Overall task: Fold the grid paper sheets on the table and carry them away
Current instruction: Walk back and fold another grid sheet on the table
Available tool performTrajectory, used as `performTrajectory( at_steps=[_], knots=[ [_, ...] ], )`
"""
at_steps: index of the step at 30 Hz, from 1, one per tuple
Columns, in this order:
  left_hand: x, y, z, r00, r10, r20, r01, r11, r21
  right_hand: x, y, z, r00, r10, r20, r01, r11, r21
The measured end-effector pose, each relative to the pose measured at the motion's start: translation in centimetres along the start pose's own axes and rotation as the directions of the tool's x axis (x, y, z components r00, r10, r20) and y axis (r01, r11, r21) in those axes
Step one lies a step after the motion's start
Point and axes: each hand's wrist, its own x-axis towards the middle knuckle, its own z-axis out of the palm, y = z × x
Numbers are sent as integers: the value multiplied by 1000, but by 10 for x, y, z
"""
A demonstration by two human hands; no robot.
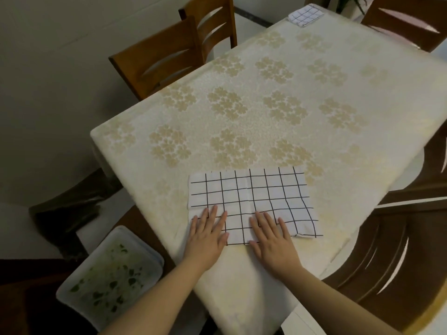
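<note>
I am standing at the near corner of a table (314,76) covered in a pale cloth with a beige flower pattern. A white grid sheet (251,197) with black lines lies flat at the near edge, right in front of me. It looks already folded once: it is a wide rectangle with a faint crease down its middle, and its right near corner shows a doubled edge.

My left hand (208,234) rests flat on the left near part of the sheet, fingers straight and spread, gripping nothing. My right hand (273,238) lies the same way just beside it, near the middle crease, palm down and fingers straight. Both hands press the sheet onto the cloth; neither pinches it.

I judge that I am smoothing this sheet down, partway through folding it. The next move would call for pinching one short side, probably the rippled right end, and bringing it over to meet the other side along the middle crease, edges lined up, then pressing the fold flat.

At the far corner of the table lies a second sheet (303,15), small and apparently already folded, well apart from my hands.

Wooden chairs (159,59) stand around the table. A pale plastic bin (111,276) with green scraps sits on the floor to my left.
</note>
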Motion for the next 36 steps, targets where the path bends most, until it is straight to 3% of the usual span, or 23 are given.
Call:
performTrajectory(
  at_steps=[6, 11, 15, 19, 21, 22, 24, 26, 28, 29, 32, 36],
  knots=[
    [1, -8, -4, 996, 89, -9, -89, 996, -25, -31, 4, 0, 990, 124, 64, -121, 991, -50],
    [1, -11, -7, 993, 121, 6, -120, 992, -26, -50, 19, -13, 956, 290, 32, -290, 957, -19],
    [3, -6, -9, 994, 107, 10, -107, 994, -1, -63, 37, -18, 961, 274, 23, -273, 960, -62],
    [8, 19, -12, 987, 163, -9, -163, 987, 12, -70, 42, -24, 920, 380, -92, -373, 924, 86],
    [11, 34, -11, 983, 185, -9, -185, 983, 14, -68, 42, -34, 822, 552, -140, -506, 820, 265],
    [13, 41, -11, 982, 188, -4, -188, 982, 13, -65, 44, -39, 741, 663, -104, -591, 718, 369],
    [15, 51, -8, 981, 192, -1, -192, 981, 6, -58, 55, -42, 584, 810, 44, -697, 473, 538],
    [16, 56, -5, 982, 191, -3, -191, 982, 2, -53, 67, -43, 523, 825, 215, -698, 269, 664],
    [16, 58, -2, 982, 189, -5, -188, 982, 31, -50, 78, -43, 529, 771, 356, -663, 113, 740],
    [17, 59, 0, 982, 188, -9, -187, 981, 41, -50, 82, -42, 545, 746, 382, -653, 92, 751],
    [16, 57, 4, 979, 195, -57, -193, 980, 39, -48, 91, -37, 615, 695, 373, -649, 177, 740],
    [16, 56, 9, 980, 187, -68, -184, 982, 50, -46, 103, -34, 655, 656, 375, -683, 302, 665]
  ],
)
